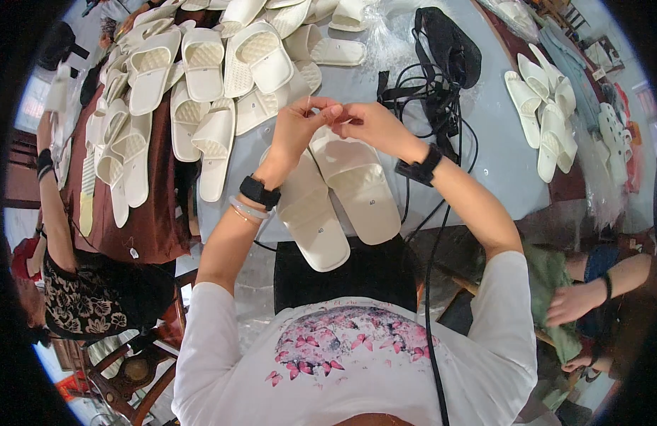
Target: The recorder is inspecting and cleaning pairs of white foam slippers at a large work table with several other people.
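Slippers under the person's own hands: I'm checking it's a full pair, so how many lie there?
2. One slipper lies below the left hand; the other slipper lies below the right hand. Side by side, soles up; toe ends hidden by the hands.

A white short-sleeved T-shirt printed with pink butterflies is worn. Black wristbands are strapped on both wrists, the left one joined by pale bangles; the right one is alone.

Single head-worn fisheye view; looks steeply down from above, close over the table edge and lap; rim edges bend.
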Demonstrator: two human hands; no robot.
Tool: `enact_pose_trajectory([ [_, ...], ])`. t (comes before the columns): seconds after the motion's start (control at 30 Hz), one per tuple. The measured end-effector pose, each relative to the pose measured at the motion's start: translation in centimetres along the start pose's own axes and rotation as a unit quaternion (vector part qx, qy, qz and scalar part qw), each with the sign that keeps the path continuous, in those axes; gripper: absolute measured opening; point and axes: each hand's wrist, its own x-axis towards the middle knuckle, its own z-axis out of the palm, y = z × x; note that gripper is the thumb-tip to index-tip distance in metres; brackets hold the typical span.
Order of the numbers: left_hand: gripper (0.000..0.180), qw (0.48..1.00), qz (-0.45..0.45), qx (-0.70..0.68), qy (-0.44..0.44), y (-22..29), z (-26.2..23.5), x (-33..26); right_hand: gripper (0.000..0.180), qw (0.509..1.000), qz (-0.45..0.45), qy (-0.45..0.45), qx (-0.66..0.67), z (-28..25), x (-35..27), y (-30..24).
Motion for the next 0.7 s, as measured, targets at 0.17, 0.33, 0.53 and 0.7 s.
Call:
enact_pose_trajectory([
  [0.17, 0.028, 0.999, 0.007, 0.035, 0.037, -1.3, -1.0, -0.3, 0.022, 0.978, 0.069, 0.009, 0.198, 2.2, 0.4, 2.1],
  [0.33, 0.04, 0.993, -0.072, -0.065, 0.074, -1.6, -2.7, -2.6, 0.018, 0.849, 0.228, 0.131, 0.458, 2.1, -3.4, 3.1],
  [0.53, 0.028, 0.997, 0.014, 0.024, 0.066, 0.2, -1.5, -5.2, 0.02, 0.894, 0.092, 0.121, 0.422, 4.3, -3.5, 1.8],
  [0.7, 0.025, 0.998, 0.012, 0.057, 0.007, -0.7, -0.6, -7.9, 0.026, 0.938, -0.01, 0.132, 0.319, 5.8, -2.5, 0.9],
])
